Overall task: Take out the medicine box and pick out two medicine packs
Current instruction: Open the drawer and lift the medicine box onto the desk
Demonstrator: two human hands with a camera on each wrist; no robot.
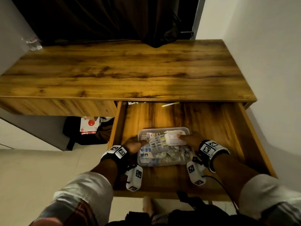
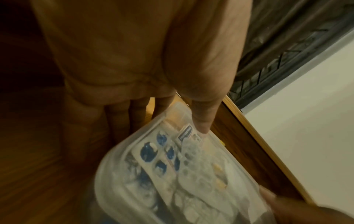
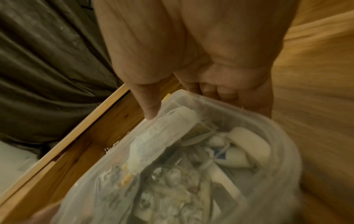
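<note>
A clear plastic medicine box (image 1: 140, 160) full of blister packs (image 1: 157, 141) and folded papers sits in the open wooden drawer (image 1: 211, 128). My left hand (image 1: 135, 144) grips the box's left side, thumb on the rim and fingers down its outside wall. My right hand (image 1: 189, 137) grips the right side the same way. In the left wrist view the thumb (image 2: 201, 121) lies on the box (image 2: 118, 166), above blue-blistered packs (image 2: 151, 151). In the right wrist view the thumb (image 3: 149, 106) presses the rim of the box (image 3: 283, 144), fingers curled under it.
The desk top (image 1: 122, 70) above the drawer is bare wood. A yellow pen (image 1: 170, 104) and paper scraps lie at the drawer's back. A dark bag with a red-and-white packet (image 1: 88, 125) sits on the floor at left. A dark curtain hangs behind; a white wall stands at right.
</note>
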